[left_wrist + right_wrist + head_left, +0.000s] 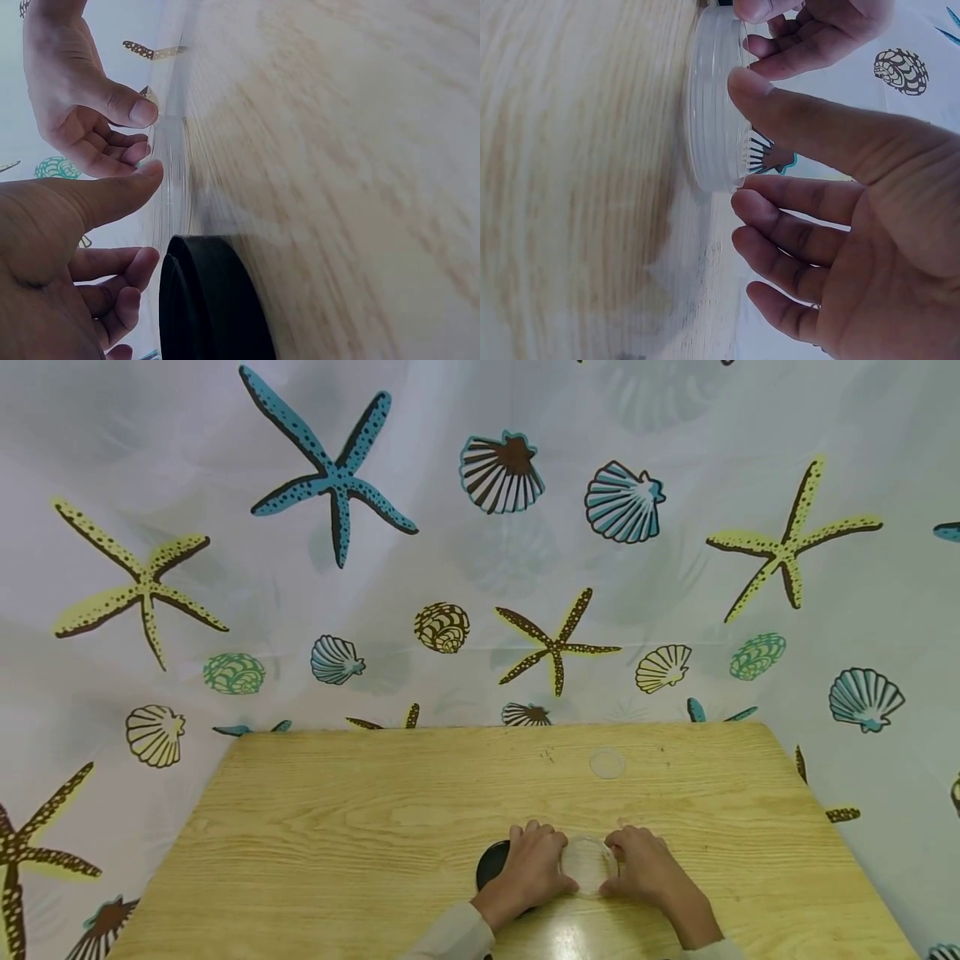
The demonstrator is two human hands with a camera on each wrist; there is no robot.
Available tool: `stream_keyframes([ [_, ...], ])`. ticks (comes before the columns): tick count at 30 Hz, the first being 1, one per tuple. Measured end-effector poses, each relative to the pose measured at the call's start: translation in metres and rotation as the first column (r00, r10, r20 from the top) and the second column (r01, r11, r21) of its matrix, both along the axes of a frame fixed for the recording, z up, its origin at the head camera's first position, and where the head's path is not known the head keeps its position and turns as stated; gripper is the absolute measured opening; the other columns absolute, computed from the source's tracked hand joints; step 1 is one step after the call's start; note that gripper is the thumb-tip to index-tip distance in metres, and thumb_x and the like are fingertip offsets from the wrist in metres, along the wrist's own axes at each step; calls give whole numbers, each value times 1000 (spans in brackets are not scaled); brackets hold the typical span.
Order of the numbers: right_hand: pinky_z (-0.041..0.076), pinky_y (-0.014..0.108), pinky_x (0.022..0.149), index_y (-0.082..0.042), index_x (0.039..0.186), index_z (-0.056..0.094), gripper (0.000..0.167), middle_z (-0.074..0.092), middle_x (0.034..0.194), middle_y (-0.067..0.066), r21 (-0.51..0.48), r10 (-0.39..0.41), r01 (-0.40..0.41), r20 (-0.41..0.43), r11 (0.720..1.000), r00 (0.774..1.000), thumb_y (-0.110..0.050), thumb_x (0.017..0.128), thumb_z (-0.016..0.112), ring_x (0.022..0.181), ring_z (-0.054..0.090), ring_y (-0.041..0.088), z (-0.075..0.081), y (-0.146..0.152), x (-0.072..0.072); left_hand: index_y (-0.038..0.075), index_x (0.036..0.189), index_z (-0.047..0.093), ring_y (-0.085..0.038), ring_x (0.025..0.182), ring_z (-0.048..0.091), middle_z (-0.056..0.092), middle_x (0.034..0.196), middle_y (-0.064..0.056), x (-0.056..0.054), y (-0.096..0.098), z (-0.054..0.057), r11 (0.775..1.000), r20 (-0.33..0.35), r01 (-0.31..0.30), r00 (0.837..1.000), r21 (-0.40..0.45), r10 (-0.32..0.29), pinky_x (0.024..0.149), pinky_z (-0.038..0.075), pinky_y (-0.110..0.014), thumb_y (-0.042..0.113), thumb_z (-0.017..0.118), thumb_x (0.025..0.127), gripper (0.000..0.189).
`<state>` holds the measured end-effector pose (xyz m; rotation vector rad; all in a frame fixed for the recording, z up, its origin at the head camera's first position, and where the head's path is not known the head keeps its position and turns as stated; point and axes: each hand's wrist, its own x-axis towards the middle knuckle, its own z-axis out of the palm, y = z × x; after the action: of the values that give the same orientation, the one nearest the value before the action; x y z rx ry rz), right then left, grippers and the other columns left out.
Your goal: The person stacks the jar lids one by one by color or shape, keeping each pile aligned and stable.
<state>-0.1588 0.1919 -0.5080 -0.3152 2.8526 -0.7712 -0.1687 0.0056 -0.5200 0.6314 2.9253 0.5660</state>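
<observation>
A low, round clear plastic container [587,867] with stacked, ridged edges [718,105] sits on the wooden table between both hands. My left hand [534,864] grips its left side, thumb nearest me and fingers on the far side. On the opposite side my right hand [647,867] holds the rim between thumb and index finger, its other fingers loosely bent off the container. Beside and partly beneath the left hand in the head view is a round black lid-like piece [492,863]; the left wrist view shows its stepped rim [214,300] close to the container.
A thin clear disc [607,763] lies farther back on the wooden table [337,827]. Behind and at the sides hangs a white cloth [442,560] printed with starfish and shells, meeting the table's back edge.
</observation>
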Motion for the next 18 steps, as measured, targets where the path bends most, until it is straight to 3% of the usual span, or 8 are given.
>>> stream_keyframes([
  [7,40,52,92,-2,108,66,59,64,92,3,-19,3,-2,24,1000,1000,-23,59,90,93,58,22,4,1,0,9,105,69,-13,73,42,63,86,1,-1,-2,6,1000,24,-9,1000,6,9,72,27,-32,40,86,65,54],
  [18,47,45,83,0,113,65,59,64,92,4,-23,-11,12,52,1000,999,-24,64,88,87,58,19,19,7,-6,10,110,67,-12,75,43,60,86,4,-7,-5,16,1000,44,-8,999,19,7,73,27,-33,43,81,70,53],
])
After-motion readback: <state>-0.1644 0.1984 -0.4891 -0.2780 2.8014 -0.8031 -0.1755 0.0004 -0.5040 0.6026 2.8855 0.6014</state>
